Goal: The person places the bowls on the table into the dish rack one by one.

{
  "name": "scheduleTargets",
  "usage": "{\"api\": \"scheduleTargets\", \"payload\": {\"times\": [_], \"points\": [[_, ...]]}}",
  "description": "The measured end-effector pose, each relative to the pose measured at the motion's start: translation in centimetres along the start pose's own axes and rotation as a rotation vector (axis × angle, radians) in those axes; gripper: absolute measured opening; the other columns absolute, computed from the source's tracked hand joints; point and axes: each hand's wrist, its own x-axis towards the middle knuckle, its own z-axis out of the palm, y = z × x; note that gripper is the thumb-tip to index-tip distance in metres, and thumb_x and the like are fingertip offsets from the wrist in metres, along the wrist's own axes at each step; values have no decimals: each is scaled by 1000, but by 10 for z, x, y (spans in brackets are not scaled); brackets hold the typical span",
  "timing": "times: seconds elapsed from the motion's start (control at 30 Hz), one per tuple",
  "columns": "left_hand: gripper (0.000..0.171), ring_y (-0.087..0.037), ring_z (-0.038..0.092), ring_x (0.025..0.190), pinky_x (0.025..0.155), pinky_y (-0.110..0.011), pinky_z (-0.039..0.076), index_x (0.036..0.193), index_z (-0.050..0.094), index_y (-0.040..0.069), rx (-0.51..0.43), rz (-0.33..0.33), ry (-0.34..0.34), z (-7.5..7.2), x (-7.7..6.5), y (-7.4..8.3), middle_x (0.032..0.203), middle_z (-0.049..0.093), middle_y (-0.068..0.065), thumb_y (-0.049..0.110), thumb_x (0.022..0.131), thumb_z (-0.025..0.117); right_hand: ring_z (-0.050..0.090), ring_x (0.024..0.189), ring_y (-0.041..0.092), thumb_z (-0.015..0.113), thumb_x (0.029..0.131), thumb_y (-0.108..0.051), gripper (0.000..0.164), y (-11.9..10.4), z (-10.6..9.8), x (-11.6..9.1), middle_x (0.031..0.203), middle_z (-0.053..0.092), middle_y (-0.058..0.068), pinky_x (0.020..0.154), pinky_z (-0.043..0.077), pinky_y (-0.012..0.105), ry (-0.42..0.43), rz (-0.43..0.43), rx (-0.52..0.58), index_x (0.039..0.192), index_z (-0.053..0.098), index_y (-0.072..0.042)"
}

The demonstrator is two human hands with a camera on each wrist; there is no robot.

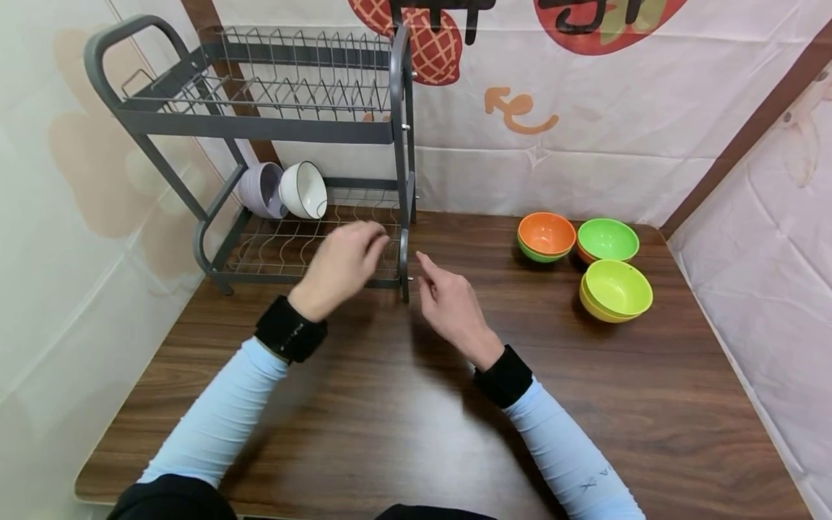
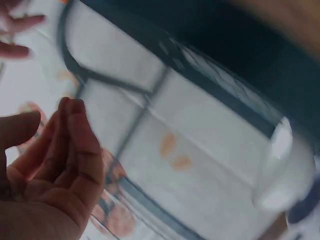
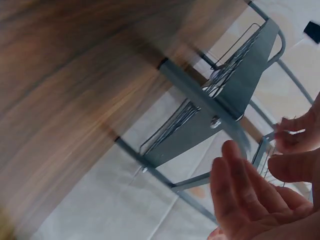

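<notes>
My left hand [image 1: 343, 266] hovers in front of the lower rack tier, its fingers loosely bent with nothing in them; in the left wrist view a gap shows between thumb and fingertips. To the right of the rack's front leg, my right hand [image 1: 455, 309] is above the table, empty, fingers relaxed and pointing toward the rack. On the lower tier of the grey dish rack [image 1: 260, 128], a white bowl [image 1: 303, 190] stands tilted on its side beside lilac bowls [image 1: 261, 190] at the left end. The left wrist view shows the white bowl [image 2: 286, 172] blurred.
On the table's right side are an orange bowl [image 1: 547, 232] in a green one, a green bowl [image 1: 608, 239] over an orange one, and a yellow-green bowl [image 1: 619, 287] in a yellow one. The rack's upper tier [image 1: 292, 87] is bare wire. Printed cloth [image 1: 585, 137] hangs behind.
</notes>
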Motion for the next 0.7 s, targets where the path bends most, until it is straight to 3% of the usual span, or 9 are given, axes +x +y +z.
{"api": "scheduleTargets", "payload": {"times": [0.1,0.23,0.5,0.7], "points": [[14,-22,69,79,73,-40,58,107,74,0,-71,44,-18,19,-7,20,96,74,-12,8,106,63,60,65,12,61,106,-4,35,7,-6,-6,92,74,9,58,48,29,56,4,17,140,65,1],[11,-20,70,81,71,-37,57,104,75,0,-106,57,-18,36,-15,32,95,74,-12,4,105,65,69,72,16,65,105,-6,29,15,-10,-11,94,76,12,63,56,30,94,2,17,131,70,4],[10,-19,67,74,68,-35,56,102,76,-2,-190,70,-31,63,-21,45,87,73,-11,1,103,67,71,71,14,65,104,-3,15,25,-21,-19,86,76,10,62,58,29,111,-13,-23,111,78,3],[11,-16,66,76,69,-34,56,107,76,-1,-242,89,-66,84,-17,63,91,73,-9,4,104,66,66,66,16,66,104,-4,14,37,-41,-32,91,76,11,60,55,33,130,7,-128,111,77,1]]}}
